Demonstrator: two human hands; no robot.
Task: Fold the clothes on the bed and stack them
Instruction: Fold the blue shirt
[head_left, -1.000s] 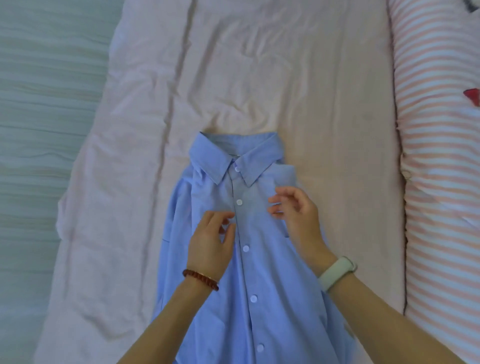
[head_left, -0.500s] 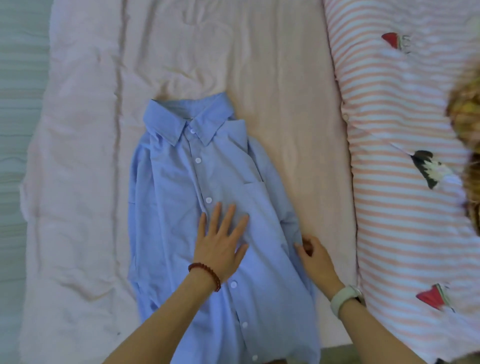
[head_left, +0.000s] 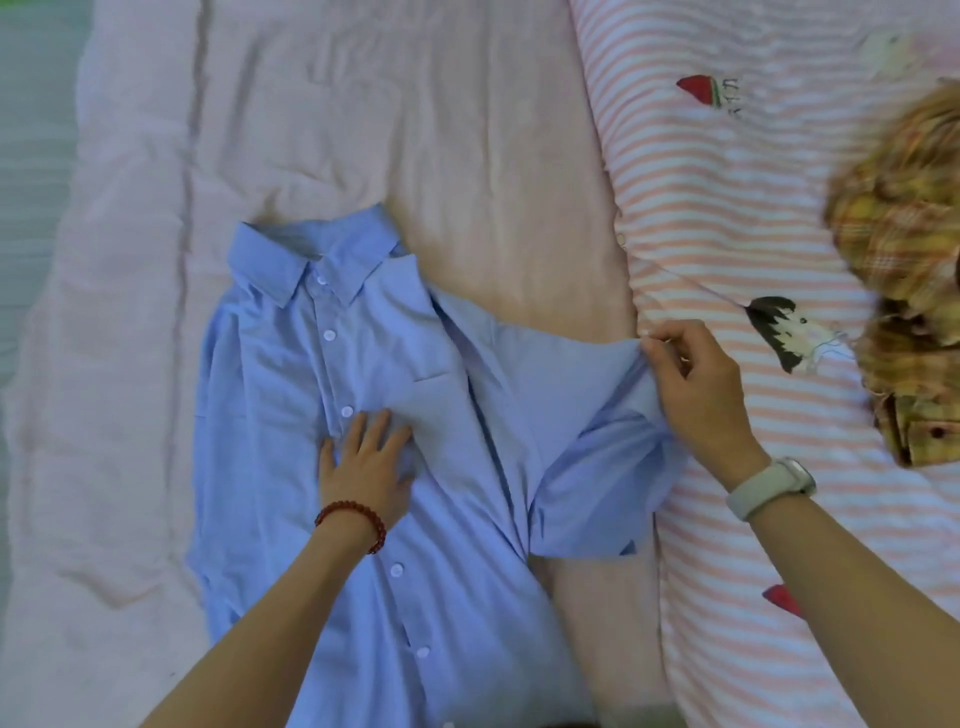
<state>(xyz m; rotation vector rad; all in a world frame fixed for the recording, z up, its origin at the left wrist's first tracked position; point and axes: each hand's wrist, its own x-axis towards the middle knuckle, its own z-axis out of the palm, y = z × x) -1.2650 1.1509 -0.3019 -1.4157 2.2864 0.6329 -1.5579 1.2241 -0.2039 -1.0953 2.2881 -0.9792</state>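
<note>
Risk first: the right hand is pinching the hem of the blue shirt's short sleeve and drawing it out toward 3 o'clock. If that pull is running harder than the anchor can hold, the whole body is likely sliding sideways and the straight button placket is skewing. The left hand is lying flat, fingers spread, pressing the chest just beside the placket; being the only hold, it is leaving the collar end at 12 o'clock free to pivot. The sleeve is also reaching the edge of the striped quilt, where the cuff could be catching on the raised fold.

The shirt is lying face up on the pink sheet, buttoned, collar toward 12 o'clock, tail running off the frame at 6 o'clock. Fabric is looking light and soft, creasing into ridges fanning from the armpit. The sleeve at 9 o'clock is appearing tucked against or under the body; which cannot be told. A chest pocket is showing beside the pressing fingers.

A plaid yellow garment is waiting crumpled on the quilt at 3 o'clock, not yet folded.
</note>
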